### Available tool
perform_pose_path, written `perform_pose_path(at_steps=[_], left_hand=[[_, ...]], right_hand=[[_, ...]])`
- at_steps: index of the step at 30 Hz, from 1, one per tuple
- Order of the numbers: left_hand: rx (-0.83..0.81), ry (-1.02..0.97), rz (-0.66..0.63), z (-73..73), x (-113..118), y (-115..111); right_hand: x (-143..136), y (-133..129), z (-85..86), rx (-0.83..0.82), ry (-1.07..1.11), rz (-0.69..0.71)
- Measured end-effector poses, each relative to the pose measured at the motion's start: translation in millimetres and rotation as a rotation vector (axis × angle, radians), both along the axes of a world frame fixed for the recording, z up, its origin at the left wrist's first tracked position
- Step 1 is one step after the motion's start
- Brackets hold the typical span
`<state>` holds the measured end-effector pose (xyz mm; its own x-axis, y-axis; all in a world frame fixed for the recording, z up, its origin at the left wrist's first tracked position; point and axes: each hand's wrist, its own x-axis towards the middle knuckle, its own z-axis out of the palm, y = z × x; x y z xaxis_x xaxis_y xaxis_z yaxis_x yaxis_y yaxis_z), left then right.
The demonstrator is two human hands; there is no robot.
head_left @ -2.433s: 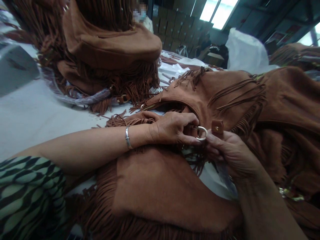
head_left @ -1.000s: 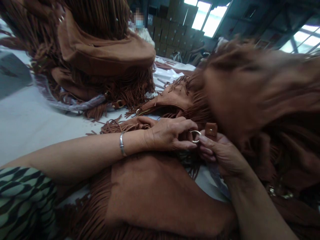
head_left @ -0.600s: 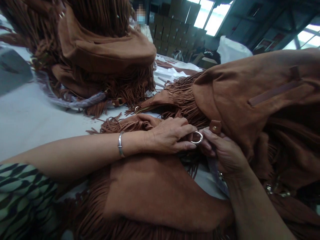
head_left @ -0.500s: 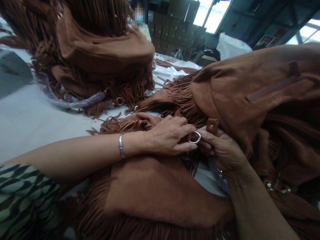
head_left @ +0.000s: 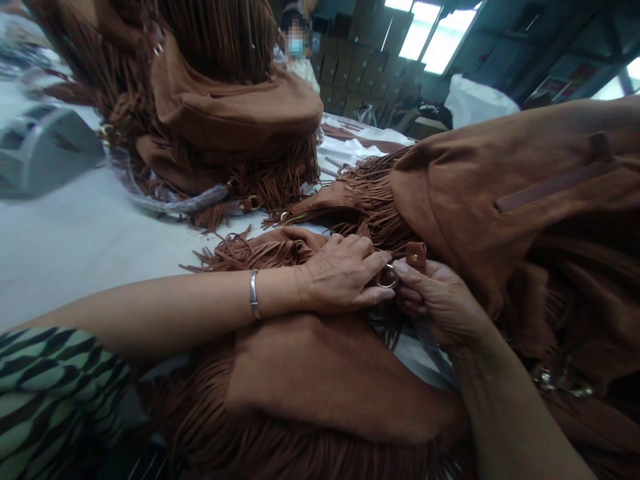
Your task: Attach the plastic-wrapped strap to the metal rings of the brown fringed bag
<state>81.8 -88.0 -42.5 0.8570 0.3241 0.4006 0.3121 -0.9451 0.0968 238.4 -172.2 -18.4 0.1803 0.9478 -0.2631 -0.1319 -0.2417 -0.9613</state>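
Observation:
A brown suede bag with fringe (head_left: 325, 380) lies in front of me, under my left forearm. My left hand (head_left: 340, 275) rests over its upper edge, thumb and forefinger closed on a metal ring (head_left: 387, 276). From the other side my right hand (head_left: 440, 297) meets it, fingers pinched around a brown leather strap. The strap's end tab (head_left: 416, 255), with a small metal stud, sticks up above my right thumb. Part of the strap is hidden by my fingers, so I cannot tell whether it passes through the ring.
More fringed brown bags are heaped at the back left (head_left: 240, 110) and on the right (head_left: 480, 167). A grey-green device (head_left: 50, 157) stands on the white table (head_left: 125, 250) at left. A masked person (head_left: 300, 57) is behind the left heap; stacked cartons (head_left: 350, 70) line the back.
The view has shifted slightly, so most things appear further right. The ring has turned a little between my fingers, and my right hand with the strap tab has come slightly closer to my left.

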Motion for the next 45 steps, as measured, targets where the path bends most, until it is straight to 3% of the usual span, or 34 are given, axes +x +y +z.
perform_pose_path(at_steps=[7,20,25,31,38,45], left_hand=[[-0.012,-0.051,0.040,-6.1,5.4,-5.3],[-0.033,-0.017,-0.109,-11.2,4.0,11.1],[-0.117,-0.024,-0.114,-11.5,4.5,21.0],[-0.121,-0.057,-0.117,-11.7,1.1,34.3],[-0.078,-0.007,-0.117,-9.3,1.3,33.6],[-0.110,0.064,-0.128,-5.0,-1.0,31.4]], right_hand=[[-3.4,0.0,-1.4,-0.005,-0.030,-0.015],[-8.1,2.9,-8.3,-0.001,-0.070,0.017],[2.1,-3.9,1.7,0.100,-0.346,0.123],[5.2,-5.7,13.8,0.185,-0.809,0.392],[-0.3,0.5,-1.1,0.159,-0.938,0.338],[-0.2,-2.0,-4.6,0.162,-1.157,0.356]])
